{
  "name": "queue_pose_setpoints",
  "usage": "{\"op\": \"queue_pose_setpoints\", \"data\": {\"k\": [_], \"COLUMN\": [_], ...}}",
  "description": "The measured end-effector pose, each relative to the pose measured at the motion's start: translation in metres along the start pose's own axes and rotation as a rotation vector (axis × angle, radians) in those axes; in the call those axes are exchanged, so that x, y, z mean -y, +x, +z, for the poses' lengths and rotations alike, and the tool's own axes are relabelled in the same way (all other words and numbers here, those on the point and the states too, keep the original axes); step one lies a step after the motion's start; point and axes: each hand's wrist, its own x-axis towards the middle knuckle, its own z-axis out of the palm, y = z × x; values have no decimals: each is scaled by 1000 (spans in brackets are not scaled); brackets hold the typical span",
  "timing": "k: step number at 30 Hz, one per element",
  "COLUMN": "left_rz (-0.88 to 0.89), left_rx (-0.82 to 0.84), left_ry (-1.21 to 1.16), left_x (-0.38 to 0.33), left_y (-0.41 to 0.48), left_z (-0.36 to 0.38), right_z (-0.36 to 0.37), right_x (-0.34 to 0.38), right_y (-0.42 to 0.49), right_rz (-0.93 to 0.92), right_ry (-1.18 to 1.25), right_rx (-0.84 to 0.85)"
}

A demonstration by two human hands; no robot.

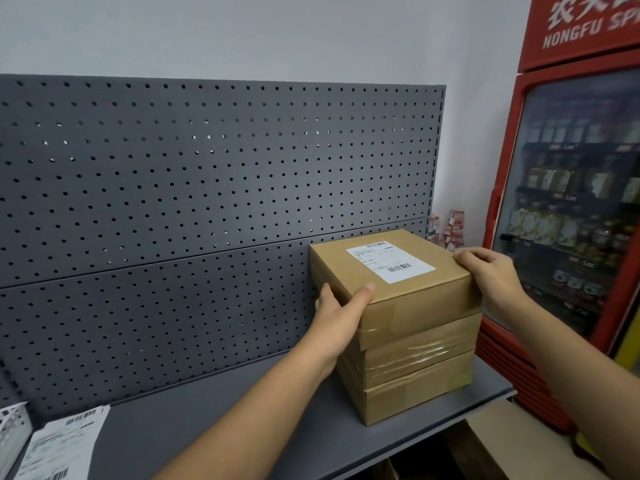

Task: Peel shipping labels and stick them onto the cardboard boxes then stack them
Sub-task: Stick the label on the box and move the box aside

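Observation:
Three brown cardboard boxes stand stacked at the right end of a grey shelf (214,403). The top box (415,299) carries a white shipping label (390,261) on its lid. My left hand (341,313) holds the top box's left near corner, thumb lying along the top edge and fingers on the left side. My right hand (491,275) grips its right far corner, fingers curled over the top edge. The middle box (419,344) and bottom box (415,393) are wrapped with clear tape. A strip of shipping labels (62,441) lies at the shelf's left end.
A grey pegboard (207,188) backs the shelf right behind the stack. A red drinks fridge (568,202) stands close on the right. A white perforated basket (12,431) sits at the far left. Brown cartons (502,448) lie below the shelf's right end.

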Motion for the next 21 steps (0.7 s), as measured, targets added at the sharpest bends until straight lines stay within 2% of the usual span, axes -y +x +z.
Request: {"op": "queue_pose_setpoints", "data": {"k": [5,9,13,16,21], "left_rz": [23,127,280,364,374], "left_rx": [-18,-90,-126,-170,-255], "left_ry": [111,317,570,762,857], "left_x": [-8,-20,-23,-20,-1], "left_y": [5,0,-13,-26,-49], "left_z": [-13,-32,-62,-88,-126], "right_z": [-3,4,19,34,65], "right_x": [18,36,49,52,54], "right_y": [2,-4,-24,-43,-70], "right_rz": [-266,-425,-485,-551,-615], "right_ry": [-484,-694,-762,-731,-682], "right_rx": [26,75,235,295,362]}}
